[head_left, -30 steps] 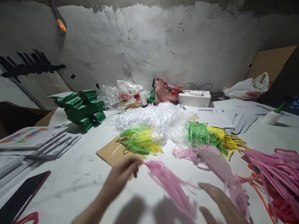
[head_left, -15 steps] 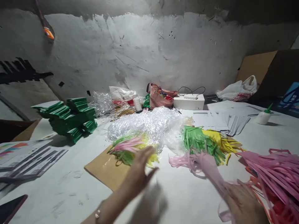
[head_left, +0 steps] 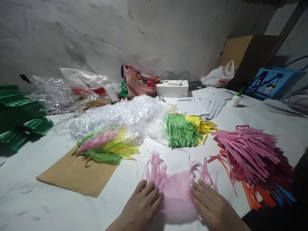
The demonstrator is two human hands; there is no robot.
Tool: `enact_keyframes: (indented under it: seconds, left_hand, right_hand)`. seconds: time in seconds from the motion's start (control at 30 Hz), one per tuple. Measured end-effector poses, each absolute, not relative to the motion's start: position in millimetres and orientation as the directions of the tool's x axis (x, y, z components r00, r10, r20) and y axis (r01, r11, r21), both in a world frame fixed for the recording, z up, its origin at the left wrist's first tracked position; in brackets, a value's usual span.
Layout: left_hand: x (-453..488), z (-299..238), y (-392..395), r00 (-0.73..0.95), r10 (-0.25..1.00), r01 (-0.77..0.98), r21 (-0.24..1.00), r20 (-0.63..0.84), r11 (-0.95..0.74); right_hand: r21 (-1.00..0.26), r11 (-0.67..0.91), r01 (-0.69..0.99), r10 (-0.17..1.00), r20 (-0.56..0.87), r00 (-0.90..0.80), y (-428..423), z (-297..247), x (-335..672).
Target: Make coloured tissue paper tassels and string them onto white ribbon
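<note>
A pale pink fringed paper piece (head_left: 176,189) lies flat on the white table (head_left: 48,205) right in front of me. My left hand (head_left: 141,208) rests on its left edge with the fingers stretched out flat. My right hand (head_left: 213,207) lies the same way on its right edge. Neither hand grips anything. Up to the left, a bundle of green, yellow and pink fringes (head_left: 106,147) sits on a brown cardboard sheet (head_left: 74,175).
A big heap of pink, red and orange fringes (head_left: 252,160) lies at the right. Green and yellow fringes (head_left: 185,130) and crumpled clear plastic (head_left: 120,115) are further back. Green stacks (head_left: 19,115) stand far left. A glue bottle (head_left: 235,98), white box (head_left: 172,89) and bags line the wall.
The left hand dropped a pink fringe on the green-yellow bundle and came back. The right hand pulled another pink piece near; both hands now lie flat on it. The view swung right.
</note>
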State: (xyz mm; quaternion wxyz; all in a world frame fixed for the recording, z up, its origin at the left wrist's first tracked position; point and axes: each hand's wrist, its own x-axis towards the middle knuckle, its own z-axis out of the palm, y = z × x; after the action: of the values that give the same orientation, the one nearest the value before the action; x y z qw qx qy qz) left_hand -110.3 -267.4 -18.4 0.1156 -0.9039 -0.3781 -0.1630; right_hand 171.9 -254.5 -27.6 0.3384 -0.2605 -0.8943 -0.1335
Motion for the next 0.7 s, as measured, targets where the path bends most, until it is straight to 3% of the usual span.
enact_keyframes:
  seconds: [0.1, 0.23, 0.37, 0.43, 0.5, 0.6, 0.7]
  left_hand:
    - [-110.9, -28.5, -294.0, 0.577, 0.665, 0.77, -0.043, 0.474, -0.637]
    - [-101.6, -30.9, -313.7, 0.524, 0.65, 0.771, 0.018, 0.55, -0.637]
    - [-107.3, -21.2, -316.0, 0.336, 0.768, 0.832, 0.21, 0.545, -0.513]
    - [-121.4, -15.0, -315.5, 0.241, 0.817, 0.878, 0.242, 0.524, -0.414]
    - [-141.7, -10.3, -316.2, 0.187, 0.858, 0.924, 0.211, 0.478, -0.319]
    - [-168.0, -5.5, -322.7, 0.223, 0.895, 0.966, 0.035, 0.386, -0.256]
    - [-161.4, -1.0, -335.1, 0.31, 0.87, 0.949, -0.068, 0.384, -0.308]
  right_hand:
    - [0.049, 0.844, 0.534, 0.407, 0.59, -0.697, -260.5, -15.8, 170.4]
    - [0.041, 0.885, 0.464, 0.308, 0.697, -0.648, -270.6, -20.5, 144.9]
    - [0.049, 0.895, 0.442, 0.275, 0.721, -0.636, -280.3, -35.9, 132.2]
    - [0.077, 0.893, 0.444, 0.255, 0.725, -0.64, -283.2, -39.0, 133.6]
    - [0.092, 0.886, 0.455, 0.257, 0.719, -0.645, -284.5, -38.5, 136.5]
    - [0.106, 0.87, 0.481, 0.279, 0.698, -0.659, -284.0, -34.5, 139.7]
    - [0.108, 0.866, 0.489, 0.301, 0.669, -0.68, -283.5, -32.0, 140.9]
